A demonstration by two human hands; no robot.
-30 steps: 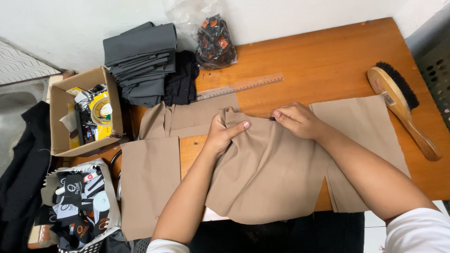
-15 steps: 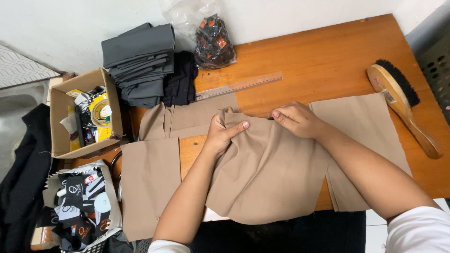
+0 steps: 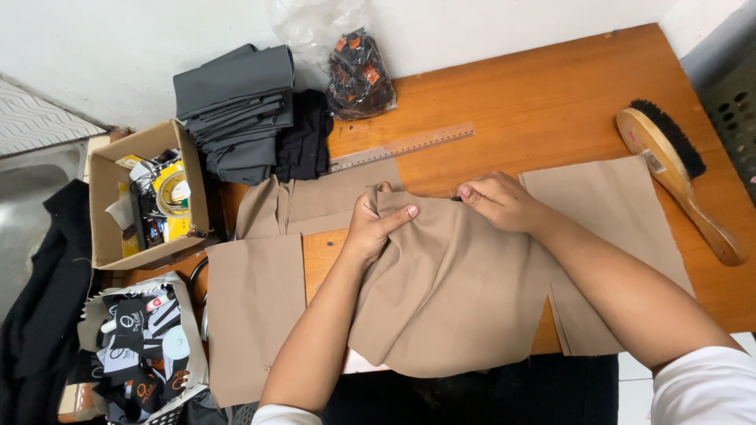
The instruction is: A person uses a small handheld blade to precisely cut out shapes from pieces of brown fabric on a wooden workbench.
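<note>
**Soft tan cloth, pinched at its top edge**

Tan cloth (image 3: 449, 291) spread over the wooden table (image 3: 551, 102), draped off the near edge toward the body. Left hand (image 3: 378, 224) closed on a bunched fold at the upper edge, thumb pressed across the front of the fold, other fingers curled behind and hidden. Right hand (image 3: 496, 201) just to the side, fingertips drawn together and pressed down on the same upper edge; whether pinching the cloth or only pinning it flat, cannot tell. A short gap of cloth between the two hands, gathered into creases.

Probably light and limp: folds wherever lifted, no stiffness, hangs freely past the table. Not slippery by the look of the matte weave, not fragile, but apt to slide out of line and crease if tugged from one point. Best held at the edge, as here, with two pinches apart so the span between stays taut; a grab in the middle would likely only bunch it.

More tan panels (image 3: 252, 315) flat to the outside of the left hand, another beyond the right wrist. Ruler (image 3: 402, 145) just beyond the fingertips. Brush (image 3: 677, 177) well off to the right of the right hand. Folded grey stack (image 3: 236, 110) and cardboard box (image 3: 146, 197) well beyond the left hand, plastic bag (image 3: 358, 71) farther up by the wall.
</note>
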